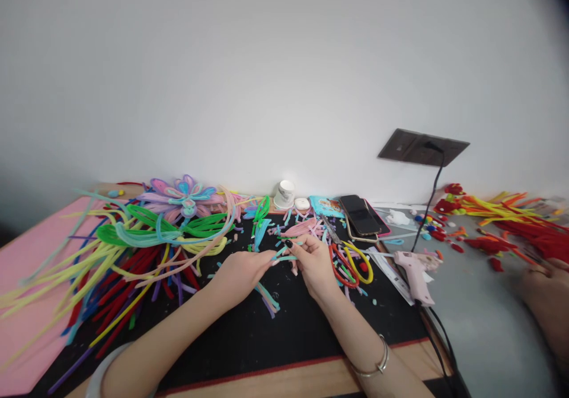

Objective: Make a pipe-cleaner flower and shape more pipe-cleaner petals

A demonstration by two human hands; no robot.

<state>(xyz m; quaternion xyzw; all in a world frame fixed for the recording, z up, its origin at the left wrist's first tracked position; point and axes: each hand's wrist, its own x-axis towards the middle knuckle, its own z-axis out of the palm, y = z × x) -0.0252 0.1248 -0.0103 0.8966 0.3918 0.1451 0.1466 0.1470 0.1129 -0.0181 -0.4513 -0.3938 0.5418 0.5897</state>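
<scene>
Over the middle of the black mat (267, 350), both my hands are closed on a bent pale turquoise pipe cleaner (287, 258). My left hand (246, 270) pinches its left end between thumb and fingers. Close by, my right hand (313, 261) grips the other side with thumb and index finger. Below my left hand lie several short cut pipe cleaner pieces (268, 300). Just beyond my fingers are a pink looped piece (301, 228) and a blue and green looped piece (261, 232). Pliers or scissors (329, 229) lie beyond my right hand, partly hidden.
Left, a large pile of coloured pipe cleaners (124, 267) and a finished flower (186, 196) overlap a pink board (26, 255). Along the wall stand a paper cup (284, 193) and a phone (360, 214). A corded glue gun (413, 276) lies right. Another person's hand (546, 285) works at far right.
</scene>
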